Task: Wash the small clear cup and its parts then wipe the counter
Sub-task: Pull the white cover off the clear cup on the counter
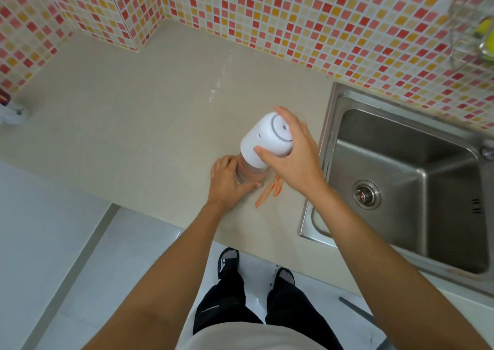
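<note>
A small clear cup (250, 173) stands on the beige counter (133, 114), with a reddish tint inside. A white rounded top part (263, 138) with a grey ring sits on it. My left hand (230, 181) wraps around the clear cup from the left. My right hand (296, 154) grips the white top from the right and above. Orange-red streaks (270, 191) smear the counter just in front of the cup, between my two wrists.
A stainless steel sink (401, 189) with a drain lies to the right of the cup. Mosaic tile walls rise behind the counter. A wire rack (473, 28) holding something yellow hangs at the top right. A small object (10, 108) sits at the counter's far left.
</note>
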Motion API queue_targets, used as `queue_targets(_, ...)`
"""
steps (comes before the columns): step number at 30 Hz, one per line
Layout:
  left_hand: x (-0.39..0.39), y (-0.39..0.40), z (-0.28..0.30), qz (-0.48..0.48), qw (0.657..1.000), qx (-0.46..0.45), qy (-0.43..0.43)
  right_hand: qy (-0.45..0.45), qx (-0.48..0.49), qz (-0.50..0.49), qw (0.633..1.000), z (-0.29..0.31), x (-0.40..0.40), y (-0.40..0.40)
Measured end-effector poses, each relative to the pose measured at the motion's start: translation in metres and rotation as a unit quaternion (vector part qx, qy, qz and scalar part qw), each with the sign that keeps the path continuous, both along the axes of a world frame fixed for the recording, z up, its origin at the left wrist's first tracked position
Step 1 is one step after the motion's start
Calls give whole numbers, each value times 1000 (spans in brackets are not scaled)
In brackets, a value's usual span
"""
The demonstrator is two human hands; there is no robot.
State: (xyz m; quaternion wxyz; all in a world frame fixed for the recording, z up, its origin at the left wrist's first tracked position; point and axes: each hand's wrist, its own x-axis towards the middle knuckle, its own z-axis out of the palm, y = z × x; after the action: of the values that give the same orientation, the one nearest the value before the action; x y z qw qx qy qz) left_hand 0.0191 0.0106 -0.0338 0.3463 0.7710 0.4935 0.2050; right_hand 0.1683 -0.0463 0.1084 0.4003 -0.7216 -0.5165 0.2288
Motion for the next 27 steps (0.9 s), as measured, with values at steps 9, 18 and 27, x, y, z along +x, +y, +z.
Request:
queue_targets(9,-8,1,9,-38,999,-28,15,160,16,-141,977,-13,35,-8)
queue_targets(18,-15,14,25,-96,990,-102,19,255,3,-233,938,-23,62,-18)
queue_targets(27,-17,62,47,-8,999,-35,7,426,-5,-277,861,-33,109,-9)
